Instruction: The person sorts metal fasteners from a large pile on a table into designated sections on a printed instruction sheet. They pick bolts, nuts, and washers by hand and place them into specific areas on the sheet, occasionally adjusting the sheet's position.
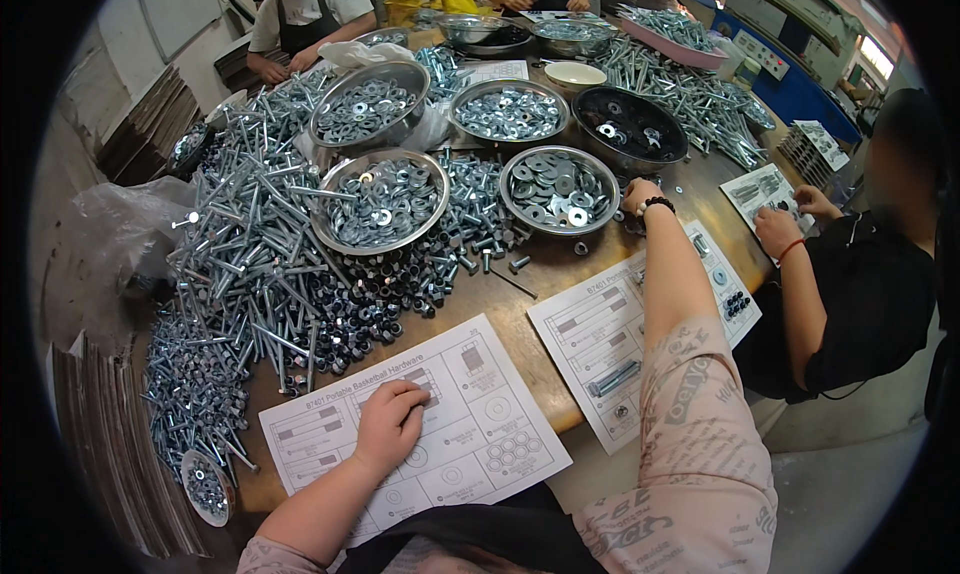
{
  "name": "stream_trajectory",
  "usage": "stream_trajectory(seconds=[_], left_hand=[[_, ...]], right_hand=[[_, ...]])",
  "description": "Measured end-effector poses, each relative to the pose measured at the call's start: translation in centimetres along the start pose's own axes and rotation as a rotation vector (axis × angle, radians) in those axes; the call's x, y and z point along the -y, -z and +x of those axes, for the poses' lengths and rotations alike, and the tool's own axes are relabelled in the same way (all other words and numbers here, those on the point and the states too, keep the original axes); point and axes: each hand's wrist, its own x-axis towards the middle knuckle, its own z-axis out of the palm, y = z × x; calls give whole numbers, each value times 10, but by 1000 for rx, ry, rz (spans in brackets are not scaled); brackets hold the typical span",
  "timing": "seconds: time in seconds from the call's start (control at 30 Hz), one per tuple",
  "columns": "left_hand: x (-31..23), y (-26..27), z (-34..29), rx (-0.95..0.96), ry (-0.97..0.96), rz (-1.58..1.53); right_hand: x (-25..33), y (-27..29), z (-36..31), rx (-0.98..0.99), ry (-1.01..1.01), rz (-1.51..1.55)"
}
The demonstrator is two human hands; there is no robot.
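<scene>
My left hand [391,421] lies on a printed hardware sheet [520,399], its fingers resting on the paper with nothing held. Stretched forward, my right hand [642,194] is at the table just right of a steel bowl of large flat washers [560,189]. Its fingers are bent together and pointed down; whatever they may hold is hidden. A few dark small parts [633,225] sit beside them. Under my right forearm is a second sheet [570,317], bearing a long bolt [614,378], a cluster of black nuts [736,304] and a washer [719,276].
Piled bolts [250,224] and lock nuts [360,319] cover the table's left. More washers fill a steel bowl [383,202] and others behind it; a black bowl [630,124] stands at back right. A co-worker's hands [785,229] are at the right. Other people sit across.
</scene>
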Motion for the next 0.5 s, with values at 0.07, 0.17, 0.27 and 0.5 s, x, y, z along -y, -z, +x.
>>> stream_trajectory(seconds=[0.07, 0.17, 0.27, 0.5], left_hand=[[-1, 0, 0, 2, 6, -6], [0, 0, 1, -11, -11, -3], [-1, -1, -1, -7, 9, -8], [-1, 0, 0, -17, -11, -12]], right_hand=[[1, 1, 4, 17, -22, -1], [3, 0, 1, -4, -20, 35], [6, -3, -4, -22, -43, 77], [-2, -11, -9, -121, 51, 200]])
